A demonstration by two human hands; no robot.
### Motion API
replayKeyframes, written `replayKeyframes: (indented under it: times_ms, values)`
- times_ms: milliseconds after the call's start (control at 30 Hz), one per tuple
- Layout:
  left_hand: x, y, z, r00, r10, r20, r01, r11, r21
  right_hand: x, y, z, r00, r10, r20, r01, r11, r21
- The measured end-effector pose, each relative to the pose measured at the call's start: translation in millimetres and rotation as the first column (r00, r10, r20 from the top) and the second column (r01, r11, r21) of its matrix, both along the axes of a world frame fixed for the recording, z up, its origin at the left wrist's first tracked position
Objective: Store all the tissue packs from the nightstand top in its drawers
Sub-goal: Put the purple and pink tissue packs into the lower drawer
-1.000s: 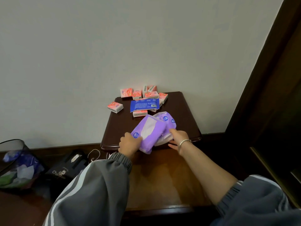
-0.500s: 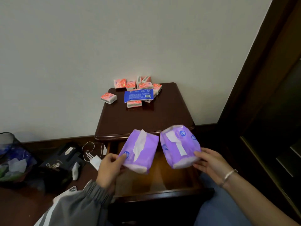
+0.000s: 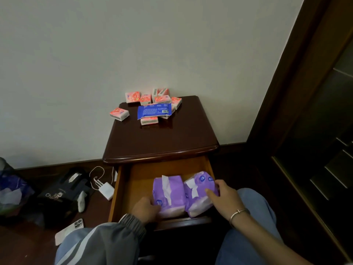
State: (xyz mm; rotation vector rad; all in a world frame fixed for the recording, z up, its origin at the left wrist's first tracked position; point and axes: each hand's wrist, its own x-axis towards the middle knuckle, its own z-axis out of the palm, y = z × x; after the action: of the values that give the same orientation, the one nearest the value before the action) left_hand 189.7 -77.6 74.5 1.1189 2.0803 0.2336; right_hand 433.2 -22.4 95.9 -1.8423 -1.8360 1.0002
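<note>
The left purple pack (image 3: 169, 196) and right purple pack (image 3: 200, 190) lie side by side in the open drawer (image 3: 116, 188), long axes front to back; the left hand (image 3: 147, 209) curls its fingers round the first pack's near corner; the right hand (image 3: 223, 197) clamps the second's outer side; nothing else shows inside. The rest lie ahead and above, at the back of the nightstand top (image 3: 162, 138): a blue pack (image 3: 154, 110) crosswise among small pink packs (image 3: 147, 99); a stray pink pack (image 3: 119, 113) is nearer the left hand.
</note>
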Motion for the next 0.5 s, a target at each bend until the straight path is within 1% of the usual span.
replayKeyframes:
  times_ms: [33,67,100,200,267,333,400,500]
  values:
    - [-3.2,0.6,-0.9,0.997,-0.057,-0.061,0.056,0.998,-0.029,0.4,1.1,0.9,0.998,0.034,0.058,-0.037,0.998,0.042]
    - [-6.1,1.1,-3.4,0.994,-0.084,-0.076,0.081,0.996,-0.048,1.2,1.8,0.8,0.992,0.06,0.113,-0.068,0.995,0.068]
    - [-8.3,1.4,-6.3,0.994,-0.085,-0.062,0.082,0.995,-0.053,2.1,2.3,0.5,0.982,0.083,0.17,-0.097,0.992,0.082]
    - [-12.2,1.3,-15.0,1.0,-0.018,-0.002,0.018,0.999,0.029,4.5,2.7,-4.4,0.943,0.164,0.29,-0.202,0.974,0.106]
    - [-12.5,1.5,-19.3,1.0,-0.027,-0.009,0.027,0.996,0.086,4.4,3.2,-8.8,0.914,0.231,0.333,-0.286,0.95,0.126]
    - [-11.0,2.7,-21.8,0.997,-0.062,-0.046,0.066,0.993,0.102,2.2,4.0,-12.2,0.847,0.335,0.414,-0.42,0.898,0.133]
    - [-9.8,5.5,-24.3,0.993,-0.08,-0.084,0.09,0.989,0.12,-1.5,4.7,-17.1,0.758,0.46,0.463,-0.558,0.824,0.094]
    - [-9.8,11.1,-27.4,0.999,-0.015,-0.047,0.022,0.989,0.146,-9.4,-0.8,-21.7,0.641,0.601,0.476,-0.647,0.758,-0.085]
